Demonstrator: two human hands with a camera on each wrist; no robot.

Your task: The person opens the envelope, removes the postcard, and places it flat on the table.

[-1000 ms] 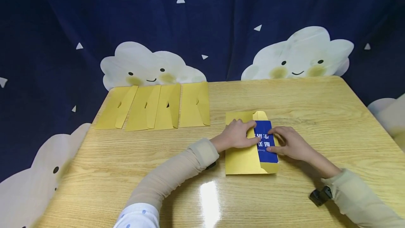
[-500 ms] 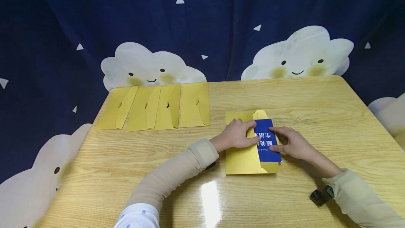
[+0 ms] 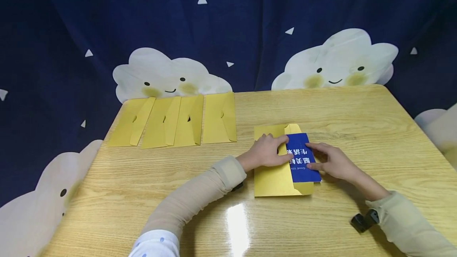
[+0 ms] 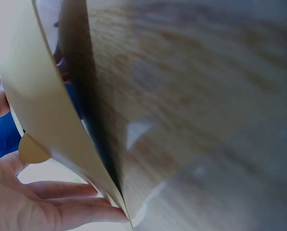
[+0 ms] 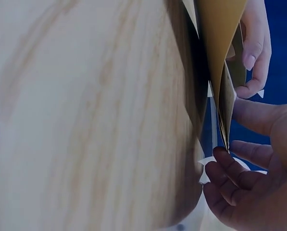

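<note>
A yellow envelope [image 3: 273,179] lies on the table with its flap unfolded toward the right. Out of its mouth sticks a blue card [image 3: 301,173] printed with white characters; the card's left end is hidden inside. My left hand [image 3: 268,152] rests on the envelope, thumb and index finger spread at the mouth's edge. In the left wrist view its other fingers [image 4: 81,211] lie straight against the paper. My right hand [image 3: 333,162] pinches the card's right edge with thumb and fingers. The right wrist view shows those fingers [image 5: 230,168] close to the layered paper edges.
Several yellow envelopes [image 3: 220,118] lie in a row along the table's back left, some slightly overlapping. The wooden table [image 3: 371,130] ends at a dark blue curtain [image 3: 250,19] with white clouds. A black wrist camera [image 3: 364,220] hangs under the right sleeve.
The right hand has moved slightly right with the blue card, and more of the card shows outside the envelope. The left hand and the envelope have stayed in place.
</note>
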